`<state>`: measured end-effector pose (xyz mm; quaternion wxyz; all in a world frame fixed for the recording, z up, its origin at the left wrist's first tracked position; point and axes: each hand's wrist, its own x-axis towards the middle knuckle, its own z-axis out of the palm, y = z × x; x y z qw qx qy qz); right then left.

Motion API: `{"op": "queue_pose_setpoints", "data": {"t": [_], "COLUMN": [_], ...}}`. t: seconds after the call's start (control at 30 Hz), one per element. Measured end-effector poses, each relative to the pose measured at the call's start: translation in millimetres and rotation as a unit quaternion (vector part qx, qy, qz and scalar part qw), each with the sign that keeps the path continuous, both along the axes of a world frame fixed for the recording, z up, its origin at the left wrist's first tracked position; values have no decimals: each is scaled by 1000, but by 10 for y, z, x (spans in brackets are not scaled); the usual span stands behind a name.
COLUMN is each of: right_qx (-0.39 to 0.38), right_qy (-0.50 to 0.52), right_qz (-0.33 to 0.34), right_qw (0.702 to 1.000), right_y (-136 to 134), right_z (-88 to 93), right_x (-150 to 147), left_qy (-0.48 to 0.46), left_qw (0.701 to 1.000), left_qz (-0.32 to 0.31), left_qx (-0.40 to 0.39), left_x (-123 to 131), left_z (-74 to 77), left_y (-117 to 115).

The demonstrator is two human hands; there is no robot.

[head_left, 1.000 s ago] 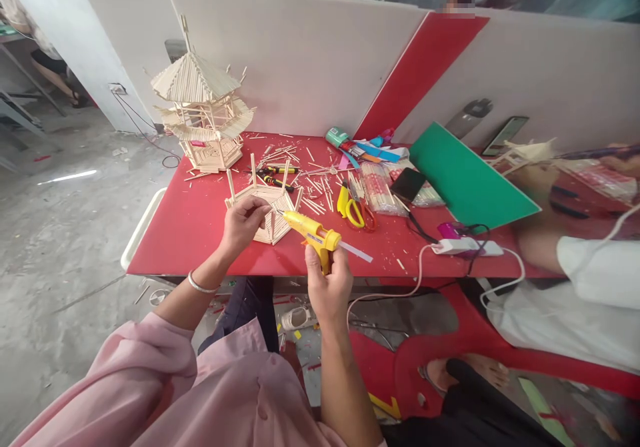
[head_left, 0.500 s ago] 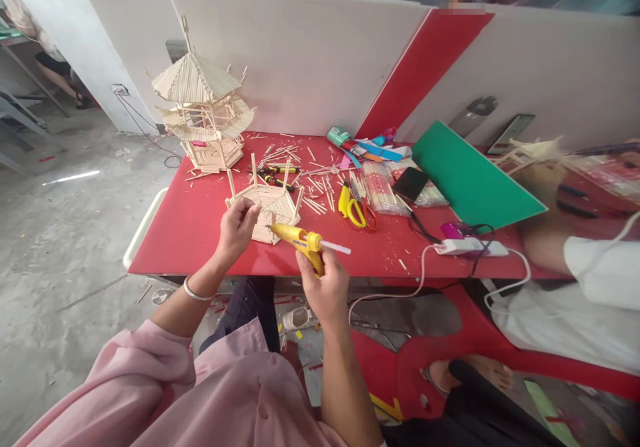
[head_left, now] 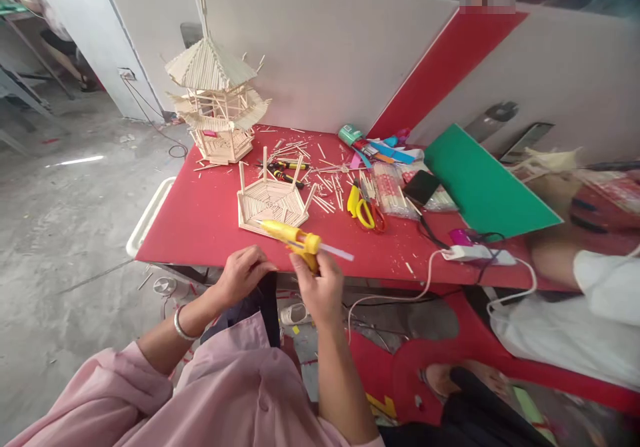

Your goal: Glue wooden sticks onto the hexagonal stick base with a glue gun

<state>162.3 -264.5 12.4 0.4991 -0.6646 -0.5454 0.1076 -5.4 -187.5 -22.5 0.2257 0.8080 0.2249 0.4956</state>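
Two hands: right hand [head_left: 320, 287], grip clenched round yellow glue gun [head_left: 284, 231]; left hand [head_left: 243, 275] curled at near edge of red surface [head_left: 180, 233], cannot tell whether its grip pinches anything. One hexagonal stick base [head_left: 255, 198] on surface, just beyond hands, at least four posts upright; glue gun hides part of near rim. One two-roofed stick pavilion [head_left: 213, 67] behind, leftward. Loose sticks [head_left: 326, 203] too scattered to count. One person [head_left: 607, 287] at right, cut off.

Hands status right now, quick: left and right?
Left hand: curled at the near edge of the table; can't tell if its grip holds anything.
Right hand: closed, holding the glue gun.
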Motion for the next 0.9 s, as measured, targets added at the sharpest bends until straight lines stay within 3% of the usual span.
{"op": "queue_pose_setpoints", "data": {"t": [0.1,0.23,0.37,0.5,0.6,0.7,0.73,0.8,0.9], "right_qx": [-29,-120,-170,-173,-169,-189,-195,-201,-201], "right_qy": [-70,-196,-225,-206,-163,-149,-151,-158,-164], "right_qz": [50,-109,-210,-270,-201,-137,-135,-143,-157], "right_qw": [996,967,936,924,951,961,960,956,953], "right_y": [66,-210,-561,-573,-427,-305,-282,-259,-266], "right_z": [-92,11,265,385,324,218,189,152,140], "right_x": [-97,238,676,744,605,483,461,447,478], "left_qy": [-20,-34,-10,71,161,214,205,189,228], "left_qw": [1000,995,967,933,919,923,929,947,948], "left_qz": [-8,69,194,267,226,7,-36,-25,108], "left_qx": [4,-65,-163,-232,-280,-321,-306,-259,-195], "left_x": [-104,-340,-625,-928,-1110,-1168,-1157,-1114,-1117], "left_z": [150,295,207,79,131,235,247,214,96], "left_y": [-49,-19,190,427,474,484,506,587,680]}}
